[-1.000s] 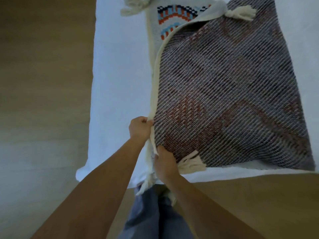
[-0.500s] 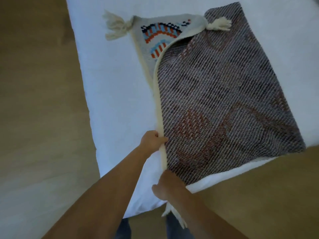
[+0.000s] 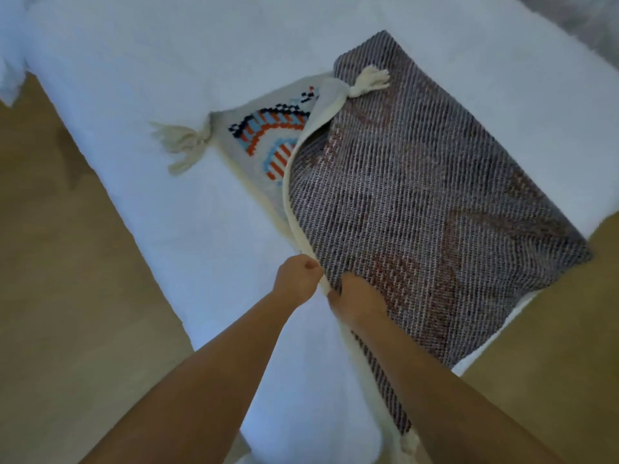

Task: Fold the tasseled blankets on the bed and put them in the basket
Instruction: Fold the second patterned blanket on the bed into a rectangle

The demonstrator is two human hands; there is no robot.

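A tasseled blanket (image 3: 435,202) lies folded on the white bed (image 3: 167,95), its dark woven underside up. At its far left corner the patterned face (image 3: 268,139) shows in orange, blue and black, with one cream tassel (image 3: 182,145) on the sheet and another (image 3: 368,80) lying on the fold. My left hand (image 3: 296,279) grips the cream edge of the blanket at its near left side. My right hand (image 3: 356,298) holds the same edge right beside it, fingers tucked into the fabric. The blanket's near corner hangs over the bed edge under my right forearm. No basket is in view.
Wooden floor (image 3: 67,313) runs along the left of the bed and also shows at the lower right (image 3: 552,380). White sheet stretches beyond the blanket toward the far side. A grey textured surface (image 3: 586,25) appears at the top right corner.
The view has swung, so the blanket lies more diagonal and further up the frame. My right hand has come up along the edge to sit beside my left hand. Both keep hold of the edge.
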